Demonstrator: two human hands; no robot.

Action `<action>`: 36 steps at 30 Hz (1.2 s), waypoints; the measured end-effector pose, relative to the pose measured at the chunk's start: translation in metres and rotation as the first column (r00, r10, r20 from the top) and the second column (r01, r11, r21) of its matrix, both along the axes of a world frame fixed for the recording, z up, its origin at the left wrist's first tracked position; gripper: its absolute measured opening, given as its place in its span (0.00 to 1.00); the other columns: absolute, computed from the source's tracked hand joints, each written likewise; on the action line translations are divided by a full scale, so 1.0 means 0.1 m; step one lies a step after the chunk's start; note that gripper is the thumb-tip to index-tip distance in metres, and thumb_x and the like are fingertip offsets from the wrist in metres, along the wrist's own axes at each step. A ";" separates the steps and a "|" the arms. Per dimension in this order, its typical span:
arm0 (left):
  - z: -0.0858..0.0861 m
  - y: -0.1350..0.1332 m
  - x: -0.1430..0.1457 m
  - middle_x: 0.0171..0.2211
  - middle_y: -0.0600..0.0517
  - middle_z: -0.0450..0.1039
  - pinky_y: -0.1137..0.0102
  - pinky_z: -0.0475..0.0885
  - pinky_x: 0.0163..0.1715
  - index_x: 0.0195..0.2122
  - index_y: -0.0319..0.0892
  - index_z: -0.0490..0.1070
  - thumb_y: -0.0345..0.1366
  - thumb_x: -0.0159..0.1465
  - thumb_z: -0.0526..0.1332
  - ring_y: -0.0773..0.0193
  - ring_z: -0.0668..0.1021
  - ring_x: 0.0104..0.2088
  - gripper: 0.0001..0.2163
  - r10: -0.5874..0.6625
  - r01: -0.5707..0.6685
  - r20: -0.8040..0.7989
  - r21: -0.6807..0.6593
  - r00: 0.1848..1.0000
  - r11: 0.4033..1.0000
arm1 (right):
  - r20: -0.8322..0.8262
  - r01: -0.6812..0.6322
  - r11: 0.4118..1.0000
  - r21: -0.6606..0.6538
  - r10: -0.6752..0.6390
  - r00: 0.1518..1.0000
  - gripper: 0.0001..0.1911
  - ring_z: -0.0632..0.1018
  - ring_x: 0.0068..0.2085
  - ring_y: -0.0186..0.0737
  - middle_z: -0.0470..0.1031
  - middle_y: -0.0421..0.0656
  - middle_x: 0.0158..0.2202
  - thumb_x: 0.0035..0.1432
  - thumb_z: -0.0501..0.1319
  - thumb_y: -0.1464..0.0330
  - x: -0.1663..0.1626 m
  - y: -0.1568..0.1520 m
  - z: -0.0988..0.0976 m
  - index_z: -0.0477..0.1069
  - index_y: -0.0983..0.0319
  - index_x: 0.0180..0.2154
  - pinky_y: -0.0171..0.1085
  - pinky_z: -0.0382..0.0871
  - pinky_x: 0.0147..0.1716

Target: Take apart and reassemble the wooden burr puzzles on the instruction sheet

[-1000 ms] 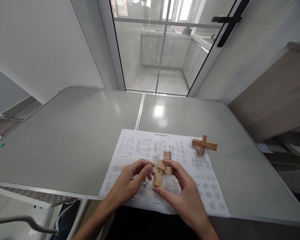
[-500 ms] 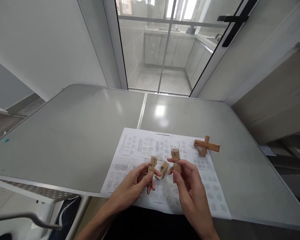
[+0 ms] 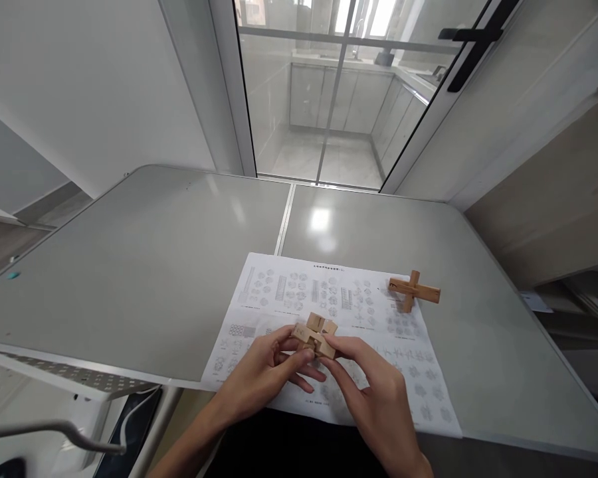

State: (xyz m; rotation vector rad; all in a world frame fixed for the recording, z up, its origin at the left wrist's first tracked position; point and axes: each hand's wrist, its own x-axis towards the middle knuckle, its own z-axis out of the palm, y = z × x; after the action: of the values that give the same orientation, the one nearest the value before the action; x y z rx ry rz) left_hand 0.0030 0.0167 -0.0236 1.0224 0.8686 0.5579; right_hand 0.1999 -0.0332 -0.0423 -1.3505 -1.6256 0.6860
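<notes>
Notched wooden puzzle pieces (image 3: 315,333) are held together between my two hands, just above a printed instruction sheet (image 3: 284,305). My left hand (image 3: 264,368) is closed on them from the left, its thumb at their near side and its other fingers curled beneath. From the right, my right hand (image 3: 371,378) pinches the end of the front piece with thumb and index finger. Small dark marks show on the light wood. How the pieces interlock is partly hidden by my fingers. A darker wooden cross of joined pieces (image 3: 414,291) lies at the sheet's right edge.
The grey folding table (image 3: 179,265) has a metal seam (image 3: 286,216) down its middle. Behind its far edge stands a glass door (image 3: 323,99) with a black handle (image 3: 476,43). A white perforated rack (image 3: 44,372) and a cable (image 3: 54,430) are at the lower left.
My hands have come together. The pieces held apart in each hand are now joined, the right one turned sideways across the left. The notched piece seen between them no longer shows separately.
</notes>
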 end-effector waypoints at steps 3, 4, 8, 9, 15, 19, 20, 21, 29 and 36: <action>0.02 0.00 0.00 0.53 0.40 0.81 0.64 0.84 0.39 0.53 0.39 0.75 0.49 0.71 0.65 0.51 0.87 0.45 0.18 -0.001 0.001 -0.002 0.010 1.000 1.000 | 0.032 0.000 0.998 0.060 -0.002 0.999 0.12 0.86 0.47 0.49 0.84 0.45 0.46 0.73 0.61 0.69 -0.01 0.01 0.02 0.77 0.53 0.54 0.43 0.85 0.42; 0.02 0.00 0.01 0.53 0.41 0.82 0.64 0.84 0.39 0.52 0.40 0.75 0.49 0.71 0.65 0.52 0.87 0.45 0.18 -0.002 0.002 0.000 0.016 1.000 1.000 | 0.038 -0.003 0.997 0.071 0.000 0.999 0.13 0.86 0.47 0.49 0.84 0.45 0.47 0.73 0.60 0.70 -0.01 0.01 0.02 0.77 0.53 0.54 0.43 0.85 0.42; 0.01 -0.01 0.01 0.47 0.42 0.84 0.63 0.84 0.40 0.49 0.38 0.76 0.50 0.70 0.66 0.52 0.88 0.43 0.18 0.030 -0.030 0.012 0.023 0.999 0.999 | 0.048 -0.038 0.996 0.084 0.034 0.998 0.15 0.86 0.48 0.47 0.83 0.45 0.47 0.72 0.60 0.73 -0.02 0.01 0.05 0.77 0.53 0.55 0.41 0.85 0.42; 0.00 -0.02 0.01 0.46 0.42 0.84 0.63 0.84 0.40 0.48 0.38 0.76 0.50 0.70 0.66 0.52 0.88 0.43 0.18 0.046 -0.047 0.016 0.019 0.999 0.999 | 0.049 -0.045 0.996 0.083 0.041 0.998 0.15 0.86 0.47 0.46 0.83 0.44 0.47 0.72 0.61 0.73 -0.02 0.01 0.05 0.77 0.53 0.54 0.41 0.85 0.42; -0.05 -0.07 0.04 0.42 0.43 0.85 0.63 0.83 0.41 0.47 0.37 0.79 0.49 0.68 0.69 0.53 0.87 0.41 0.19 0.133 -0.134 0.030 0.011 0.991 0.991 | 0.045 -0.015 0.991 0.131 0.009 0.999 0.15 0.86 0.46 0.47 0.83 0.45 0.46 0.72 0.61 0.73 -0.07 0.01 0.06 0.78 0.53 0.55 0.42 0.85 0.44; -0.08 -0.09 0.07 0.37 0.44 0.85 0.65 0.82 0.37 0.46 0.37 0.81 0.52 0.67 0.69 0.54 0.87 0.37 0.20 0.197 -0.197 -0.002 0.004 0.980 0.980 | 0.041 -0.027 0.988 0.149 0.021 0.999 0.16 0.86 0.47 0.47 0.83 0.45 0.46 0.72 0.61 0.73 -0.08 -0.01 0.06 0.78 0.52 0.55 0.43 0.85 0.45; -0.09 -0.09 0.06 0.35 0.44 0.85 0.66 0.81 0.36 0.45 0.37 0.81 0.52 0.67 0.69 0.55 0.86 0.35 0.21 0.213 -0.213 -0.015 0.002 0.977 0.977 | 0.042 -0.045 0.990 0.136 0.039 0.998 0.16 0.86 0.49 0.48 0.83 0.45 0.48 0.72 0.61 0.72 -0.07 -0.01 0.06 0.78 0.52 0.56 0.43 0.85 0.46; -0.09 -0.08 0.06 0.34 0.45 0.84 0.67 0.80 0.35 0.45 0.37 0.81 0.53 0.67 0.68 0.56 0.86 0.34 0.21 0.228 -0.228 -0.027 0.003 0.973 0.974 | 0.043 -0.062 0.992 0.113 0.057 0.997 0.16 0.85 0.50 0.48 0.82 0.45 0.49 0.72 0.61 0.72 -0.06 -0.01 0.05 0.77 0.52 0.56 0.45 0.85 0.48; -0.01 -0.01 -0.11 0.40 0.45 0.85 0.68 0.78 0.33 0.42 0.39 0.81 0.51 0.65 0.70 0.57 0.85 0.34 0.18 0.273 -0.255 -0.155 0.127 0.949 0.959 | 0.163 0.101 0.991 -0.085 -0.086 0.983 0.27 0.73 0.64 0.59 0.70 0.50 0.64 0.68 0.67 0.59 0.05 0.03 -0.24 0.66 0.51 0.66 0.59 0.76 0.59; -0.02 -0.01 -0.17 0.34 0.48 0.85 0.66 0.77 0.38 0.45 0.40 0.79 0.52 0.69 0.66 0.59 0.83 0.33 0.18 0.182 -0.138 -0.243 0.187 0.953 0.973 | 0.176 0.130 0.984 -0.119 -0.108 0.979 0.31 0.71 0.64 0.63 0.70 0.53 0.62 0.65 0.69 0.58 -0.03 0.09 -0.46 0.67 0.55 0.66 0.64 0.70 0.62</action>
State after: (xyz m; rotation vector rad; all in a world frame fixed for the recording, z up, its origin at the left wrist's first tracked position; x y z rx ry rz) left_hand -0.0142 0.0152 -0.0252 1.2032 1.1596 0.6528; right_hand 0.1970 -0.0237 -0.0880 -1.6245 -1.6393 0.6285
